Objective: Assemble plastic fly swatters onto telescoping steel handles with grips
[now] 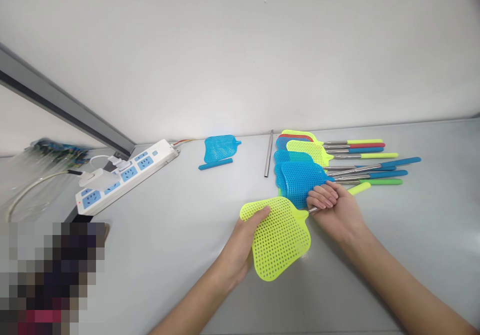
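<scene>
Only the head view here, so that's all I've got. Low in the middle of the frame my left hand (243, 237) is clamped on the left edge of a yellow swatter head (279, 237), thumb on top of the mesh, fingers under it. The mesh paddle lies roughly flat just over the grey table (168, 245). My right hand (333, 207) sits right of it, fingers curled shut around the metal shaft where it meets the yellow head; the yellow grip (359, 188) pokes out past my knuckles toward the upper right.

Just above my right hand, touching the fingertips, there's a pile of finished swatters (300, 167), blue and yellow heads stacked with a bit of red at the back, their handles (369, 167) fanned out to the right in yellow, red, blue and green.

Left of the pile lies a bare metal rod (268, 153), nearly upright in the frame. Further left, a loose blue head (219, 148) with a blue grip sleeve (215, 164) just below it. At centre left there's a white power strip (127, 172) with blue sockets and a couple of plugs in it.
</scene>
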Tool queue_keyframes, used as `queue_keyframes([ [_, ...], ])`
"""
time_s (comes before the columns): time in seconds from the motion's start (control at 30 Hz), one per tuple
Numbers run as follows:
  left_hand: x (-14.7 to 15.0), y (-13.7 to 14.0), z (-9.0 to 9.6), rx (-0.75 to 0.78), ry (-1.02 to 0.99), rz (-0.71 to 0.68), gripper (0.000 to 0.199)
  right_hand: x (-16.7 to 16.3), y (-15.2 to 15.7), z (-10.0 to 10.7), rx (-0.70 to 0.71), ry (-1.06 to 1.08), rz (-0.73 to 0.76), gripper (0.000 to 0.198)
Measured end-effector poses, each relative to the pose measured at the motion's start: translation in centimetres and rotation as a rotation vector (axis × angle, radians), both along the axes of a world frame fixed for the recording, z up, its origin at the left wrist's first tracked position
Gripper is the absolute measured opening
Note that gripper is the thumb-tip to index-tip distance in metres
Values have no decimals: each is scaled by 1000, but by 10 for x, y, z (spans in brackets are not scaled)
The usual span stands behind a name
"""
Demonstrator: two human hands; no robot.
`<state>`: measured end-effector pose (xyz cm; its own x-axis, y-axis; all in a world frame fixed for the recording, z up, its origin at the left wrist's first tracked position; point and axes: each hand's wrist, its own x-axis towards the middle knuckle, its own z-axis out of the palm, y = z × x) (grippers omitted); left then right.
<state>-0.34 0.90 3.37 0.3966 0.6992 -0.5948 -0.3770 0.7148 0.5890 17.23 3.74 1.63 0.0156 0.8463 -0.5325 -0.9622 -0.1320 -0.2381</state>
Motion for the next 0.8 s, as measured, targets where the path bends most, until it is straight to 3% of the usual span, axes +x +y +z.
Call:
queue_keyframes([
  [0.43,2,2,12,-24,36,9,35,1,1,0,-14,23,16,37],
  [0.8,-1,-1,8,17,22,3,36,3,1,-1,-24,52,22,36],
])
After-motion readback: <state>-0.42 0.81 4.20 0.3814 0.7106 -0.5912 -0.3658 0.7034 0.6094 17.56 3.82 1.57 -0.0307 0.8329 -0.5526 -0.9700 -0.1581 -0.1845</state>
